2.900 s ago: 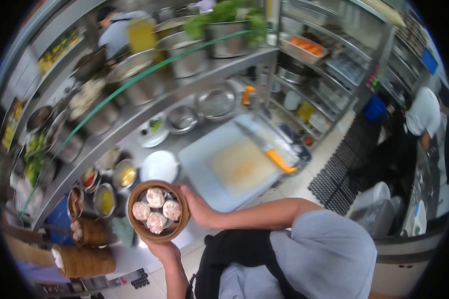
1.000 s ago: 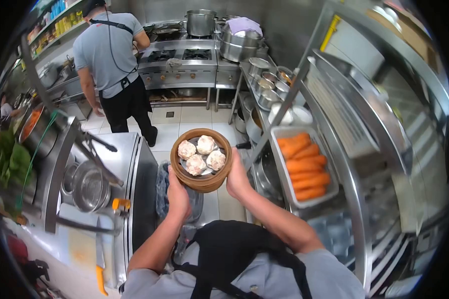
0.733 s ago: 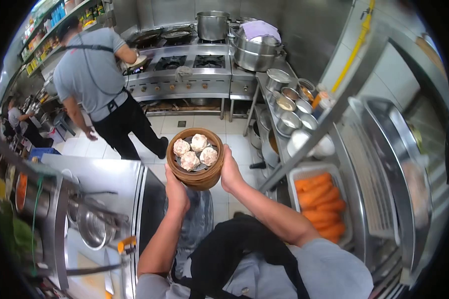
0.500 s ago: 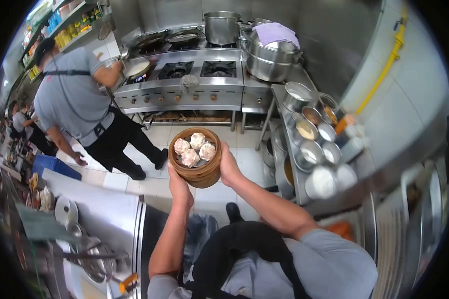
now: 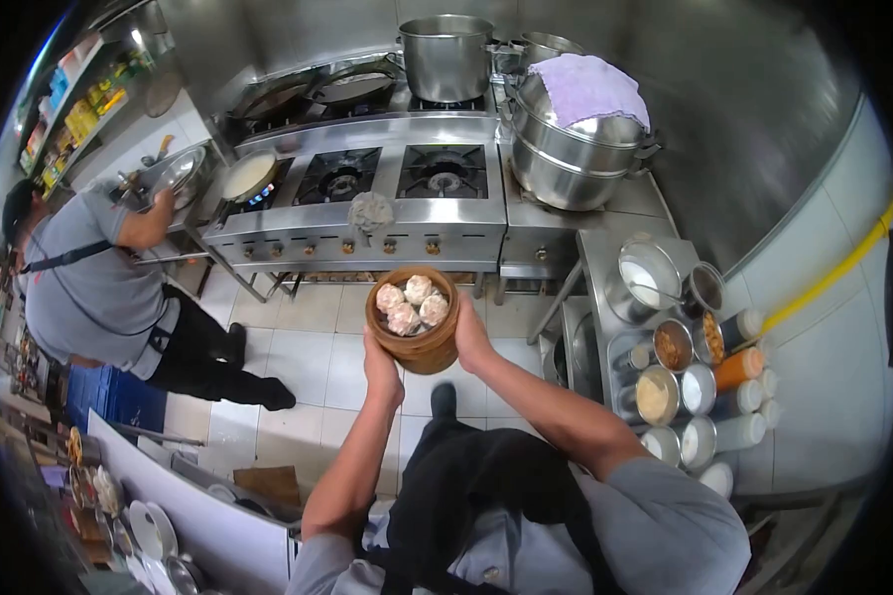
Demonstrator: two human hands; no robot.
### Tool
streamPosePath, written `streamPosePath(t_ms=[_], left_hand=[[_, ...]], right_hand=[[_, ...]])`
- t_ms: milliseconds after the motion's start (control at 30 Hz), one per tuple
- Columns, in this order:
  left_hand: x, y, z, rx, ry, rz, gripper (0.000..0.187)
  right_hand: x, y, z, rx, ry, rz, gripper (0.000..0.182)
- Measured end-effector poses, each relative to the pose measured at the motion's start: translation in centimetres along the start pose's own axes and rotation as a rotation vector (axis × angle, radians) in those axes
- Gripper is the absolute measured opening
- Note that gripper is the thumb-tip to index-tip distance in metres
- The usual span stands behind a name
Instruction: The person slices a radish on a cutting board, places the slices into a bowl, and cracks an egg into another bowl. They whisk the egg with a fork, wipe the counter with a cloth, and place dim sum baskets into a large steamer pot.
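Note:
A round bamboo steamer (image 5: 425, 357) is held out in front of me, upright, above the tiled floor. Several pale shumai dumplings (image 5: 404, 318) sit inside it, in plain sight from above. My left hand (image 5: 381, 369) presses against the steamer's left side, and my right hand (image 5: 473, 337) clasps the opposite side. Some of the fingers are hidden behind the bamboo wall. Beyond the steamer stands the steel stove (image 5: 318, 230).
A large metal steamer pot (image 5: 571, 164) with a purple cloth (image 5: 590, 89) stands back right. At right, a side table (image 5: 595, 263) bears seasoning containers. A co-worker (image 5: 99, 258) stands left near a blue crate (image 5: 119, 399). A pan (image 5: 249, 178) sits over a lit burner.
I have moved closer to the stove with the steamer still between both hands. The co-worker now appears farther left, with an arm at the sink area.

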State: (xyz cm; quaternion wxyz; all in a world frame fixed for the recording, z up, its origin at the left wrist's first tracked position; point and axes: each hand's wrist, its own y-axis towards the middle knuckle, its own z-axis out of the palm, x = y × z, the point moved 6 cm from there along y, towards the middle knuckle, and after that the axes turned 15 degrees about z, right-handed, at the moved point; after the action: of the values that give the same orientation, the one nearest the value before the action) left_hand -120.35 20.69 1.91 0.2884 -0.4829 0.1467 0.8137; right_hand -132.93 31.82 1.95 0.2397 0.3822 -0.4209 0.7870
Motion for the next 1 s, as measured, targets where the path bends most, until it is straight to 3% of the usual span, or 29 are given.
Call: streamPosePath(t_ms=[133, 300, 333, 400, 500, 600, 700, 767, 800, 833, 867, 900, 933, 1000], left_hand=[[4.5, 9.9, 4.8, 0.131, 0.055, -0.08, 0.059], [11.7, 23.2, 10.5, 0.274, 0.161, -0.186, 0.061], [14.4, 26.6, 10.5, 0.28, 0.188, -0.12, 0.078], [18.0, 30.6, 12.6, 0.264, 0.198, -0.18, 0.077], [19.9, 35.7, 14.2, 0.301, 0.223, -0.188, 0.071], [19.8, 38.0, 15.8, 0.335, 0.26, -0.314, 0.063], [21.3, 39.3, 16.7, 0.328, 0.315, -0.258, 0.066], [23.7, 41.1, 15.6, 0.429, 0.246, -0.091, 0.06], [24.2, 41.5, 14.1, 0.382, 0.358, -0.051, 0.058], [20.5, 40.5, 14.5, 0.367, 0.513, -0.156, 0.057], [20.9, 40.8, 13.7, 0.35, 0.529, -0.084, 0.055], [19.0, 40.0, 14.6, 0.415, 0.59, -0.074, 0.055], [15.9, 39.0, 16.3, 0.484, 0.65, -0.06, 0.055], [13.2, 38.9, 18.0, 0.504, 0.835, -0.105, 0.049]], right_hand=[[2.0, 11.3, -3.8, -0.077, 0.153, -0.006, 0.065], [6.1, 25.6, -9.5, -0.247, -0.018, -0.072, 0.057], [7.1, 27.4, -9.7, -0.228, 0.043, -0.036, 0.055], [9.5, 30.8, -11.0, -0.216, 0.067, -0.08, 0.051], [11.7, 33.7, -10.6, -0.295, 0.089, -0.045, 0.05], [11.3, 36.8, -11.8, -0.342, 0.142, -0.06, 0.05], [11.9, 38.4, -13.5, -0.364, 0.147, -0.05, 0.051], [13.2, 37.9, -14.7, -0.301, 0.134, -0.053, 0.045], [14.6, 36.9, -15.2, -0.365, -0.147, -0.11, 0.038], [16.8, 36.0, -15.2, -0.419, -0.434, -0.173, 0.031], [20.9, 33.9, -14.5, -0.425, -0.463, -0.185, 0.027], [27.2, 29.9, -12.3, -0.368, -0.554, -0.459, 0.024], [34.0, 25.8, -10.5, -0.444, -0.718, -0.616, 0.018], [44.7, 22.7, -13.2, -0.662, -0.77, -0.991, 0.018]])
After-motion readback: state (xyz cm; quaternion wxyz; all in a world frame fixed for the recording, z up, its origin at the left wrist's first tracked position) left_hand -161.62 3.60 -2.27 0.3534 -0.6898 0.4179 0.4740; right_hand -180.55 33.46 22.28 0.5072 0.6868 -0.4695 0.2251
